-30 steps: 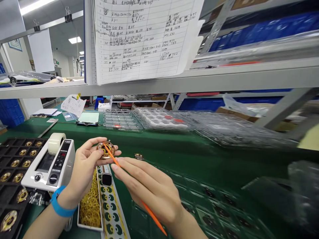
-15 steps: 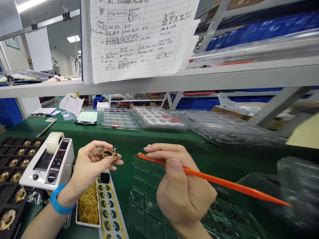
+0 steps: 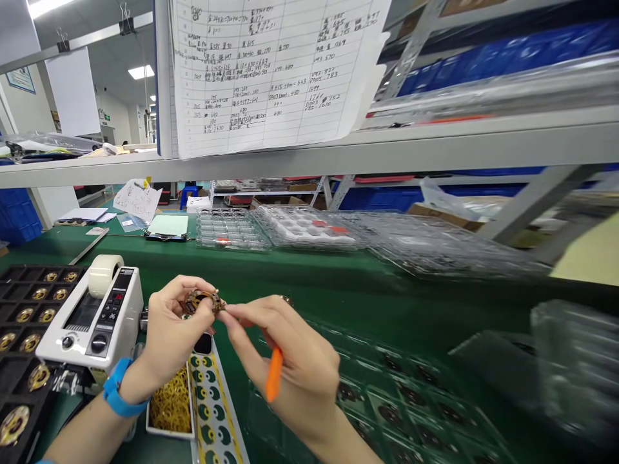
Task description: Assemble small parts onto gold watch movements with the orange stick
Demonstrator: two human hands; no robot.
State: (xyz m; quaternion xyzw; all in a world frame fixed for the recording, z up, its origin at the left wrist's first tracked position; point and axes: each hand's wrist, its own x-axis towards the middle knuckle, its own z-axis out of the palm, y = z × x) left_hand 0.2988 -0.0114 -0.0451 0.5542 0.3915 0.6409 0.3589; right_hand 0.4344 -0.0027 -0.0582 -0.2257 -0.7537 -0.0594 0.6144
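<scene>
My left hand [image 3: 176,328], with a blue band at the wrist, is closed around the edge of a small round gold-and-dark watch movement [image 3: 198,301]. The thumb lies across it and hides part of it. My right hand [image 3: 294,361] has come up beside it, its thumb and forefinger pinched together at the movement's right edge. Whether a tiny part sits between those fingertips I cannot tell. A pointed orange plastic stick [image 3: 274,375] is tucked in the right hand, with one end sticking out below the fingers. Below the left hand are a box of yellow rings [image 3: 170,403] and a sticker strip [image 3: 213,399].
A white tape dispenser [image 3: 97,316] stands at left, beside a black compartment tray [image 3: 19,364] of gold round movements. Clear plastic trays [image 3: 387,386] with dark round parts lie at right. More trays [image 3: 309,225] line the back. A shelf beam [image 3: 290,151] crosses above, holding handwritten sheets [image 3: 271,77].
My right hand has moved left to the watch movement, and the orange stick has turned from lying across to pointing down toward me. The left hand has tilted the movement.
</scene>
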